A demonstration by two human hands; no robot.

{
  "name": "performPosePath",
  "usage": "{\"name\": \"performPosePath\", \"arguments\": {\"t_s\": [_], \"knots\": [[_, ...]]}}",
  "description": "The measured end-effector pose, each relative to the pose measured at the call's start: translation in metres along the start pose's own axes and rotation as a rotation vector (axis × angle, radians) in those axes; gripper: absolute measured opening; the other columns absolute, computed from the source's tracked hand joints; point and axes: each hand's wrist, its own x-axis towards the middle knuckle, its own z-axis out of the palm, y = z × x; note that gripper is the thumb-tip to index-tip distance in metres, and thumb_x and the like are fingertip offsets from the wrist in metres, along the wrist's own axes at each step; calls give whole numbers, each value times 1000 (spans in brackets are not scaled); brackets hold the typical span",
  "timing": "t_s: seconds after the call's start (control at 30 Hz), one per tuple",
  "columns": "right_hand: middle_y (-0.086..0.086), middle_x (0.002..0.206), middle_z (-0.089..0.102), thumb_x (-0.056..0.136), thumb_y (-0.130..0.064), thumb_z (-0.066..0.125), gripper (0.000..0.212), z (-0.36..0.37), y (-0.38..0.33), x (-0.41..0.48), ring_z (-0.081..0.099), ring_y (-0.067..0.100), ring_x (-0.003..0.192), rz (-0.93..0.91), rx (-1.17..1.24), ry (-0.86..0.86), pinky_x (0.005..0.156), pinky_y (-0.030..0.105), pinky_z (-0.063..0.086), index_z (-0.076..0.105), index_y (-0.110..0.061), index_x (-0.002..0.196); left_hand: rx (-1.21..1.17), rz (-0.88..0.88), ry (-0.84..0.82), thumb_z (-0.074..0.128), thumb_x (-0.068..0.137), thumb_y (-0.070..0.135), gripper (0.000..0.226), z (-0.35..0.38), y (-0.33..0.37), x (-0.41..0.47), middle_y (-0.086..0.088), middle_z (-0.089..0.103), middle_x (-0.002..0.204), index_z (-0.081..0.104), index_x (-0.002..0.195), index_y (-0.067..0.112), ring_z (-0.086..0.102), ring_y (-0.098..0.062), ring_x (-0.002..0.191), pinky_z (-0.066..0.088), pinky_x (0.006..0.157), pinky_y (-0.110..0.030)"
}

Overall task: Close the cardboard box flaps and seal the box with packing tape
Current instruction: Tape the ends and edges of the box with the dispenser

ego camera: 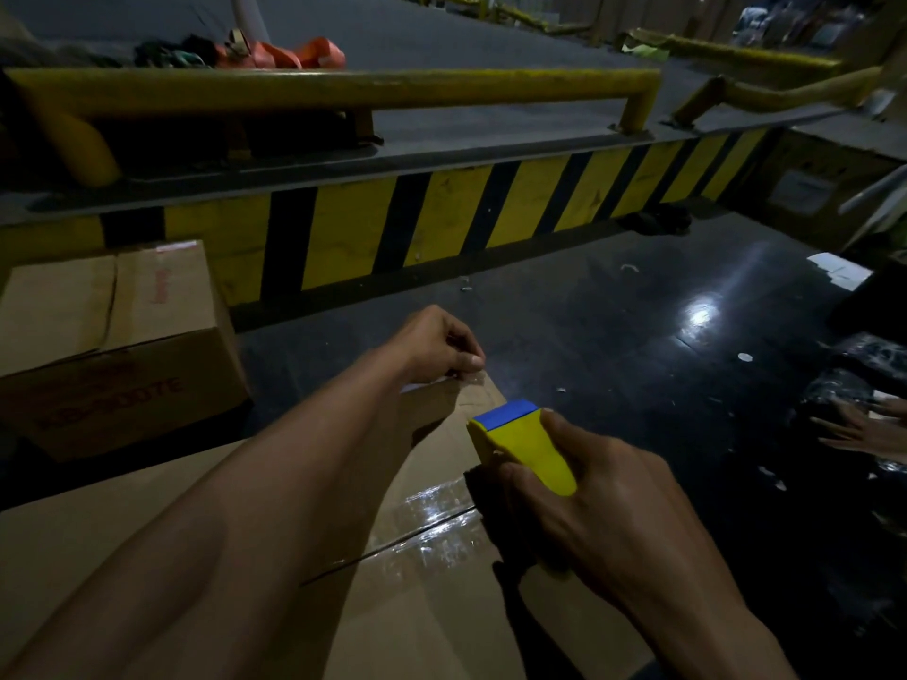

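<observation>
Sealing a cardboard box with clear tape. Left hand reaches across to the box's far edge, fingers curled, with thumb and fingertips seemingly pinching the tape end against the cardboard. Right hand wraps a yellow and blue dispenser, fingers and thumb clamped round its body, wrist low over the lid. A glossy strip lies along the flap seam, just beneath the right fingers and running toward the left ones. The tape is probably thin, sticky and limp, best held by its end and pulled taut. The dispenser looks light and rigid. The flaps look stiff but likely give under pressure at the seam.
</observation>
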Motion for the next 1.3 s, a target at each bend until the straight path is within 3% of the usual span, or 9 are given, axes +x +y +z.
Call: {"name": "performPosePath", "arguments": {"t_s": [0.13,0.37,0.7,0.9,1.0,1.1,1.17,1.23,1.3], "knots": [[-7,96,68,80,-74,50,68,-1,0,4,62,11,89,5,-2,-22,75,34,53,49,-33,135,50,18,14,77,86,13,5,1,-2,3,4,75,84,77,87,18,71,-7,82,58,74,-25],[-9,117,67,80,-74,47,76,-3,3,6,60,14,109,2,-55,-55,83,36,52,37,-38,146,107,25,24,79,85,14,3,1,1,5,2,76,83,78,87,15,72,-5,77,54,65,-18],[-6,116,68,76,-77,47,80,5,2,12,63,18,105,9,-45,-42,80,36,53,38,-38,146,190,-18,2,80,84,15,4,3,4,7,5,74,82,77,87,16,70,-2,77,49,63,-14],[-6,116,68,75,-77,46,80,7,3,14,63,19,105,11,-46,-21,80,36,53,41,-37,145,146,-64,-18,77,87,19,1,3,2,6,6,71,82,77,86,20,65,-7,81,50,69,-24],[-7,122,66,77,-77,47,81,8,3,15,62,18,107,6,-42,-25,82,35,53,40,-36,146,145,-103,-26,71,92,22,6,9,-1,9,4,70,91,76,94,20,62,-12,93,47,78,-30],[-7,113,68,77,-77,49,74,7,4,15,64,16,100,11,-37,-13,78,33,52,48,-37,140,208,-152,-61,68,94,16,9,13,-10,10,-1,70,101,75,92,21,62,-17,100,51,85,-35],[-7,96,69,75,-80,48,65,8,6,13,64,15,87,15,-40,-1,73,32,53,59,-36,122,232,-172,-48,69,93,14,7,17,-17,5,-4,72,101,75,95,16,64,-18,99,54,87,-35],[-6,83,66,74,-80,47,60,10,8,12,63,14,78,13,-40,11,68,33,53,62,-31,106,181,-162,33,67,94,10,9,19,-20,0,-6,72,99,74,99,12,67,-16,94,56,79,-30],[-6,84,68,75,-78,48,59,10,8,12,64,14,79,7,-26,17,69,33,53,63,-31,107,145,-105,142,62,96,7,13,19,-15,-7,-7,71,96,72,103,11,68,-15,88,54,71,-24]]}}
